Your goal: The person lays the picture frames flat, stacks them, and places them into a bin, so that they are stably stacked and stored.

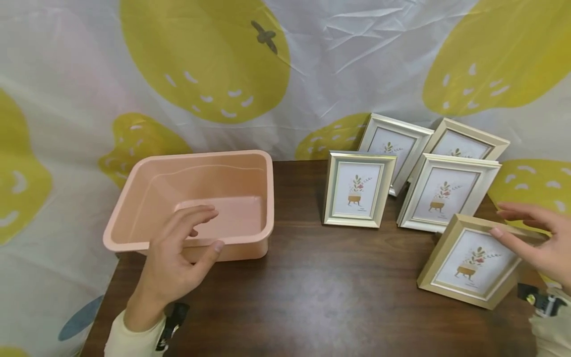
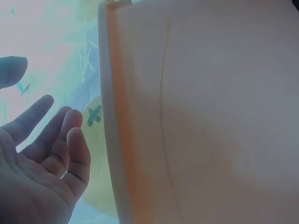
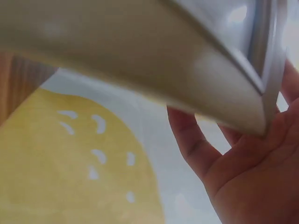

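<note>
My right hand is at the upper right corner of a tan picture frame, thumb across its front and fingers behind its top edge. In the right wrist view, this frame's corner lies between the thumb side and the fingers. The frame leans back and shows a potted plant print. My left hand hovers over the near rim of a pink plastic basin, fingers loosely bent and holding nothing. The left wrist view shows the relaxed left hand beside the basin wall.
Behind the tan frame stand a white picture frame, another white frame, a beige frame and a champagne-gold frame. The dark wooden table meets a lemon-print cloth at the back.
</note>
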Motion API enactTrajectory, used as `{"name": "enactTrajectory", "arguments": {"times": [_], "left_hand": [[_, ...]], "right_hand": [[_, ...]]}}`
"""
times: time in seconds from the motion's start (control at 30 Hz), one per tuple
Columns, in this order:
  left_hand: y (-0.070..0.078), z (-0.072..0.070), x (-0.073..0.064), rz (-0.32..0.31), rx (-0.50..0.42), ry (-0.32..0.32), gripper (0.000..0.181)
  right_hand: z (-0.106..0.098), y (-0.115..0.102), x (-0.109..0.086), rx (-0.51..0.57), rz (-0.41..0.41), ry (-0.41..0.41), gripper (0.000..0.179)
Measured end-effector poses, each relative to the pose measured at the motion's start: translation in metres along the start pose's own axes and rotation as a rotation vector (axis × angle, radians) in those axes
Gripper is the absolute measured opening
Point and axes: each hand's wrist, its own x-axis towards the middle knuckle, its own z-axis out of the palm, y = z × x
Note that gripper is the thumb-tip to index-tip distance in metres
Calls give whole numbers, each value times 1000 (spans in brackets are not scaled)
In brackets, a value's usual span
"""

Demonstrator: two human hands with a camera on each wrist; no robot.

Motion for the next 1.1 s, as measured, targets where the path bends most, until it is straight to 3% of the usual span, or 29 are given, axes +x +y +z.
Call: {"name": "enactTrajectory", "arguments": {"times": [0.13, 0.3, 0.43, 0.67, 0.93, 1.1], "left_hand": [[2, 5, -3, -12, -51, 7, 45], [5, 12, -6, -39, -80, 13, 42], [8, 19, -10, -58, -101, 30, 39], [12, 34, -20, -53, -189, 80, 31], [19, 46, -25, 13, -212, 119, 23], [21, 53, -25, 39, -234, 107, 25]], "right_hand": [[-2, 9, -7, 31, 72, -36, 57], [-2, 12, -10, -31, 126, -45, 52], [-1, 11, -7, -19, 103, -30, 40], [1, 8, -6, 11, 69, -26, 37], [2, -9, -3, 14, 28, -3, 38], [4, -25, -1, 45, 52, -20, 34]]}}
